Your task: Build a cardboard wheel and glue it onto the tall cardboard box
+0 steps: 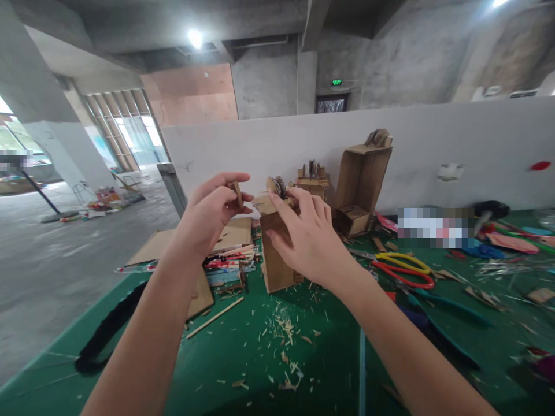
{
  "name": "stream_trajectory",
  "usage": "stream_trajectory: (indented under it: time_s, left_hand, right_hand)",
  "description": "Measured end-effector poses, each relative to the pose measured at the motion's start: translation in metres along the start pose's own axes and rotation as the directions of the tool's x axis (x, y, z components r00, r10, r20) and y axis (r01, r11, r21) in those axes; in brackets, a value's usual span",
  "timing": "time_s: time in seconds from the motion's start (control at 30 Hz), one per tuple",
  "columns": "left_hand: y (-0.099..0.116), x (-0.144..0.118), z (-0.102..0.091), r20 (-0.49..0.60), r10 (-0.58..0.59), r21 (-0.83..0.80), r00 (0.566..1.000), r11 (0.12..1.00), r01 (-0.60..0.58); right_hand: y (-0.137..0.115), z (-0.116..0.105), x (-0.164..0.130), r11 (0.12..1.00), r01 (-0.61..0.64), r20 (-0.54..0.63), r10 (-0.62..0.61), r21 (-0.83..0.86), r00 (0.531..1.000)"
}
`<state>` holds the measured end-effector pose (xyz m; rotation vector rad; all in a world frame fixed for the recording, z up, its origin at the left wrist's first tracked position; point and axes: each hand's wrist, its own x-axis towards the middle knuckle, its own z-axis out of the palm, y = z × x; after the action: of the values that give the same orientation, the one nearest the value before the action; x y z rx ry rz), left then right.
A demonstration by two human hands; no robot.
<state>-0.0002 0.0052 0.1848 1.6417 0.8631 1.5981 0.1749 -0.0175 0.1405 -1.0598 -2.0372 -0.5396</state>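
Note:
Pinched between the thumb and fingers of my left hand [219, 199] is a small cardboard piece [236, 195], raised just left of a cardboard box. The tall, narrow cardboard box [277, 263] stands upright on the green table. My right hand [310, 231] grips its upper part, thumb against the near side and index finger reaching over the top. Round cardboard discs [276, 186] stand on edge on the box top, beside that index fingertip. The other right fingers curl behind, and their contact with the box is partly hidden.
Behind stand a taller open cardboard structure [362, 179] and a smaller cardboard piece with upright parts [312, 179]. Scissors [403, 268] and teal-handled pliers [451, 309] lie at the right. A wooden stick [214, 318], shavings [284, 329] and flat cardboard [151, 247] lie nearby.

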Motion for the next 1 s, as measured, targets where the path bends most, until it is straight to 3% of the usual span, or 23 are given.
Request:
stream_trajectory:
  time_s: [0.27, 1.0]
  left_hand:
    - [-0.0067, -0.0040, 0.0044, 0.069, 0.107, 0.298, 0.992, 0.947, -0.123]
    - [-0.0083, -0.0031, 0.0096, 0.094, 0.171, 0.437, 0.981, 0.878, -0.195]
  right_hand:
    - [0.0005, 0.0001, 0.0000, 0.999, -0.012, 0.009, 0.011, 0.045, 1.000]
    - [0.0013, 0.0005, -0.0011, 0.994, -0.029, 0.011, 0.028, 0.104, 1.000]
